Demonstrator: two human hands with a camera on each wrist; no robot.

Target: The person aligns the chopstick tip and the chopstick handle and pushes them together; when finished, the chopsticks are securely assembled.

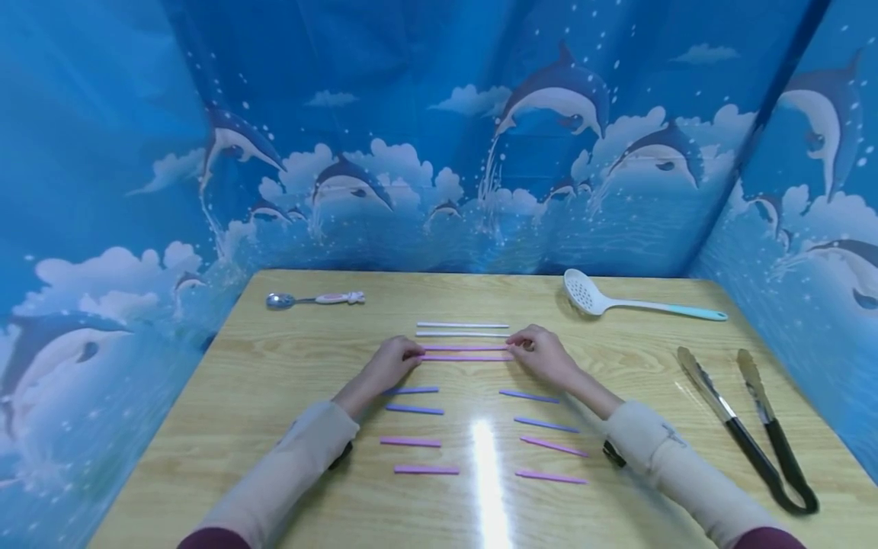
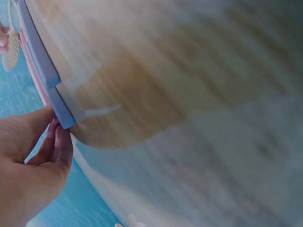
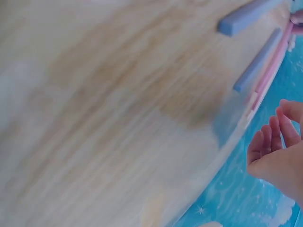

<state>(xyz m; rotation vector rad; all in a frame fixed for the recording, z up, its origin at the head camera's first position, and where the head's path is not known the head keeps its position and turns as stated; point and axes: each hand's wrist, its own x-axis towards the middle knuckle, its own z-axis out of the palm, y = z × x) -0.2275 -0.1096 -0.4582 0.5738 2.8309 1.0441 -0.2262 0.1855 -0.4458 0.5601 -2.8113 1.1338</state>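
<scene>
A: What do the fingers have hold of?

B: The left hand [image 1: 394, 364] pinches a pink stick's end with thumb and fingers; the head view doesn't settle which of the two long pink sticks [image 1: 466, 358] it is. The right hand [image 1: 546, 356] looks released: its fingers curl loosely beside the other end, and the right wrist view shows nothing between them.

A: So where does that pair lie?

B: Between the two hands on the bench [image 1: 240, 427], one stick just in front of the other, nearly parallel. Just beyond lie two long white sticks [image 1: 463, 335], level and close together.

A: And nearer the person?

B: Two columns. On the left, short blue sticks [image 1: 414, 409], one partly hidden by the wrist, then short pink sticks [image 1: 410, 441]. The right column repeats those colours, its sticks more aslant.

A: How far along does it seem?

B: If the work is lining up sticks, the white pair seems settled and the pink pair almost so. Straightening the short ones may be left.

A: Anything farther out?

B: A spoon [image 1: 315, 300] at the far left, a slotted ladle [image 1: 593, 297] at the far right, and tongs [image 1: 744, 438] beside the right arm, all well apart from the hands.
</scene>
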